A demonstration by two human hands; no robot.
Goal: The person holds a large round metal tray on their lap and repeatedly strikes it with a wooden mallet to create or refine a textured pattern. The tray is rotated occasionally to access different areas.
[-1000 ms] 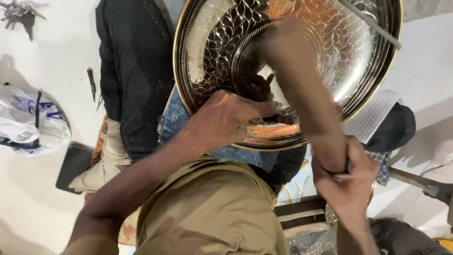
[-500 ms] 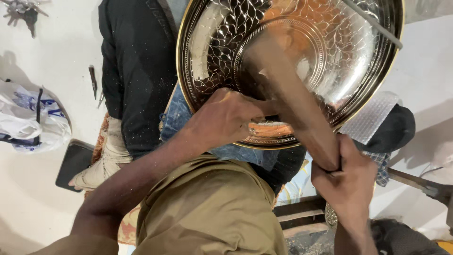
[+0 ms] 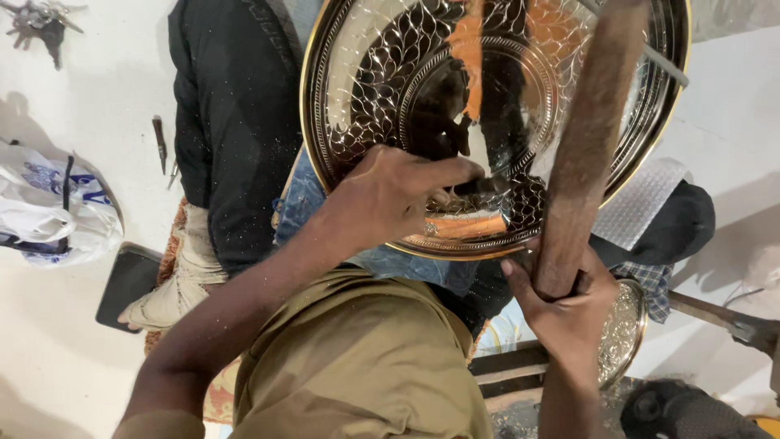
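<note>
A large round metal tray (image 3: 357,89) with engraved leaf patterns and a gold rim rests tilted over my lap. My left hand (image 3: 398,203) is closed around a small dark metal chisel (image 3: 481,186) whose tip touches the tray's lower inner ring. My right hand (image 3: 569,305) grips the lower end of a thick wooden club (image 3: 589,138). The club rises steeply over the tray's right side, and its top runs out of view.
A black garment (image 3: 236,122) lies left of the tray. On the pale floor are a white plastic bag (image 3: 49,211), a dark phone (image 3: 130,284), keys (image 3: 36,20) and a small tool (image 3: 160,142). A smaller engraved plate (image 3: 621,329) and a textured sheet (image 3: 642,203) lie at the right.
The wooden club has swung from leaning left across the tray's middle to standing steeper over its right side. My left hand has stayed on the chisel in the same spot.
</note>
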